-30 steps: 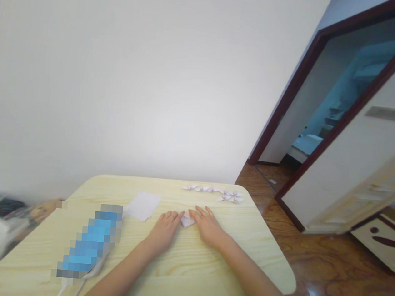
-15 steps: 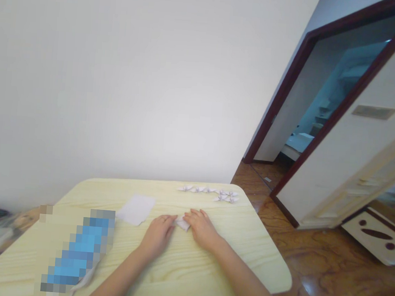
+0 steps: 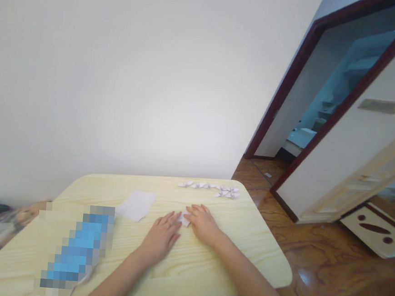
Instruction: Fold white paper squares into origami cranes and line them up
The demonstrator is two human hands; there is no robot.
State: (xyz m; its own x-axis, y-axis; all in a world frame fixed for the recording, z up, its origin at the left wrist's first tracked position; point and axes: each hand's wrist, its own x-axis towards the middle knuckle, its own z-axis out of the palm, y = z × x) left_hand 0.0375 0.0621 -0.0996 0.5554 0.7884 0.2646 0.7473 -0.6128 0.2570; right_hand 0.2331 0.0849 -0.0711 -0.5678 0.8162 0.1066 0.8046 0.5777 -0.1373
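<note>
A small folded piece of white paper [image 3: 185, 219] lies on the pale wooden table between my hands. My left hand [image 3: 161, 234] rests at its left side, fingers stretched and apart, fingertips touching the edge. From the right, my right hand [image 3: 202, 223] lies with extended fingers over the paper's upper right part, covering some of it. Further left is a flat sheet of white paper [image 3: 136, 205]. Along the far edge stand several small folded white paper shapes [image 3: 209, 186] in a row, with a shorter row in front at the right.
A blurred-out blue item [image 3: 78, 248] lies on the table's left side, something white beneath it. Behind the table [image 3: 243, 261] rises a white wall [image 3: 154, 94]. To the right are a doorway [image 3: 301, 92], a wooden floor [image 3: 331, 272] and a low white cabinet [image 3: 376, 228].
My left hand's fingers have spread out from a closer grip at the paper's left edge. My right hand stays over the paper. The view has shifted slightly.
</note>
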